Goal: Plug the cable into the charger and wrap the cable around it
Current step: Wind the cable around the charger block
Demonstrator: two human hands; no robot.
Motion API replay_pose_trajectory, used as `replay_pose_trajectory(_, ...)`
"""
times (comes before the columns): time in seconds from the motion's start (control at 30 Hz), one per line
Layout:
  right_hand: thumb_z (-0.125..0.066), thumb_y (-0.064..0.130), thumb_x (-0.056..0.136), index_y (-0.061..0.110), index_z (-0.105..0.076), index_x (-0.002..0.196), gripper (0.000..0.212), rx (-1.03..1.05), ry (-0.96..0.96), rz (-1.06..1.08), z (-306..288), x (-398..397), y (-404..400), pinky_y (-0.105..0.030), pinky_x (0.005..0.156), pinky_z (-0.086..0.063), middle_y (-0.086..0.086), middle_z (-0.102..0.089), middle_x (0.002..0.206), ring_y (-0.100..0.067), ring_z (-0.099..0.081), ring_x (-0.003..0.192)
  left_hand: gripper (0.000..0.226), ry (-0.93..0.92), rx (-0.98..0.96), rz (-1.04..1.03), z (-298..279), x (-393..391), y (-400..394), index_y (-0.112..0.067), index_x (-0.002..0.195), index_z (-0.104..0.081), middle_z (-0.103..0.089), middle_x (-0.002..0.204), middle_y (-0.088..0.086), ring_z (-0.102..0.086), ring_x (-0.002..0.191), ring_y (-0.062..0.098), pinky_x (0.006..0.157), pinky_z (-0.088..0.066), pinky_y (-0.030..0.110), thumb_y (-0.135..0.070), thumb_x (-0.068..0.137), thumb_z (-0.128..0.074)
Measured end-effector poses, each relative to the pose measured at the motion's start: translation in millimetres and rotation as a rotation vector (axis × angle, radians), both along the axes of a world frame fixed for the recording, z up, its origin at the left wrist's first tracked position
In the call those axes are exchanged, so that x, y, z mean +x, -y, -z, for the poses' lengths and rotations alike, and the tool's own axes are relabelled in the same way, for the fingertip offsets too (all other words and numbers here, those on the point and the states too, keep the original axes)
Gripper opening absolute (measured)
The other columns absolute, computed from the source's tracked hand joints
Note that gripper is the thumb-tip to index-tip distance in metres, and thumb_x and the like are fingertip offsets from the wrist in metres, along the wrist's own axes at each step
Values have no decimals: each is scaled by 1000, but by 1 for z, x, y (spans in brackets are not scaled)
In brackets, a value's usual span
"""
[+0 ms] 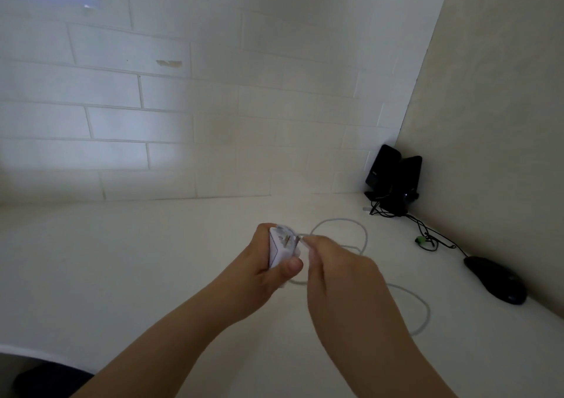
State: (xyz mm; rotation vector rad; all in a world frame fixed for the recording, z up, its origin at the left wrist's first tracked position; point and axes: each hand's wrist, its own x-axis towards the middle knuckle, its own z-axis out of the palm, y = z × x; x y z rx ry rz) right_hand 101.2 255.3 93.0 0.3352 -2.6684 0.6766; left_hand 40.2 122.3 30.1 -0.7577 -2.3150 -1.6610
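Observation:
My left hand [268, 265] grips a white charger block [282, 246] above the table, with its metal prongs facing me. My right hand [338, 271] pinches the end of a white cable [364, 233] right beside the charger's right edge. Whether the plug is seated in the charger is hidden by my fingers and blur. The cable runs in a loop behind my right hand and in a second wide loop [424, 309] on the table to the right.
The white table [152, 260] meets a white brick wall behind. In the far right corner stand two black speakers [393, 171] with tangled black wires [427, 233]. A black mouse [496, 278] lies near the right wall.

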Motion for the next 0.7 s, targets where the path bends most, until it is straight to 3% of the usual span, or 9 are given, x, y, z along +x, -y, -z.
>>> replay_pose_trajectory(0.1, -44, 25, 100, 23, -50, 133, 34, -65, 35, -1, -17, -4, -5, -22, 83, -43, -2, -66, 121, -19, -60, 111, 48, -20, -65, -13, 4, -1, 0, -32, 102, -38, -53, 98, -9, -53, 82, -3, 70, -43, 10, -60, 64, -47)
replay_pose_trajectory(0.17, -42, 24, 101, 19, -52, 130, 31, -10, 65, -5, -15, -3, 2, -29, 90, -49, -4, -67, 120, -21, -62, 110, 45, -15, -36, -27, 4, -1, -2, -30, 98, -39, -52, 92, -11, -52, 77, -4, 68, -44, 11, -60, 65, -44)
replay_pose_trajectory(0.23, -43, 14, 97, 13, -64, 114, 27, 141, -88, 3, -2, -8, 8, -32, 72, -58, -5, -75, 95, -20, -73, 86, 42, 0, 24, -23, 1, 1, -4, -27, 92, -39, -49, 83, -11, -52, 69, -4, 63, -44, 12, -62, 69, -42)
replay_pose_trajectory(0.3, -53, 17, 82, 11, -74, 101, 30, 166, -227, 46, 11, -7, 12, -23, 46, -55, 1, -77, 70, -10, -72, 55, 38, 49, 62, -12, -2, 5, -5, -27, 88, -40, -47, 78, -11, -50, 62, -5, 59, -43, 11, -63, 78, -40)
replay_pose_trajectory(0.37, -58, 16, 78, 12, -70, 115, 39, 200, -178, 81, 23, -7, 14, -20, 50, -56, 2, -78, 78, -7, -73, 59, 39, 121, 100, -9, 0, 8, -8, -25, 87, -41, -48, 75, -10, -47, 58, -5, 57, -41, 10, -62, 73, -37)
replay_pose_trajectory(0.47, -63, 21, 59, 11, -78, 97, 42, 161, -224, 94, 38, -3, 12, -18, 33, -49, 1, -72, 52, -8, -64, 36, 59, 200, 190, 1, 6, 6, -12, -22, 85, -44, -54, 63, -12, -47, 58, 5, 61, -43, 20, -78, 66, -37)
replay_pose_trajectory(0.57, -41, 27, 79, 15, -77, 95, 42, 98, -319, 81, 46, -3, 11, -14, 42, -50, 4, -74, 56, -2, -66, 39, 71, 279, 256, 77, 7, 7, -14, -14, 84, -46, -54, 64, -5, -49, 65, 18, 70, -45, 35, -81, 61, -39)
replay_pose_trajectory(0.63, -26, 26, 96, 14, -76, 95, 52, 52, -376, 61, 46, -2, 13, -13, 47, -50, 4, -75, 58, -2, -66, 40, 69, 314, 320, 118, 5, 10, -16, -13, 79, -47, -56, 60, -7, -51, 63, 16, 70, -47, 33, -79, 64, -39)
replay_pose_trajectory(0.7, -4, 33, 105, 9, -78, 89, 80, 10, -463, 91, 45, -4, 15, -12, 58, -49, 3, -72, 51, -1, -63, 35, 65, 367, 386, 137, 3, 13, -21, -15, 77, -51, -59, 58, -9, -56, 58, 10, 66, -51, 24, -76, 61, -37)
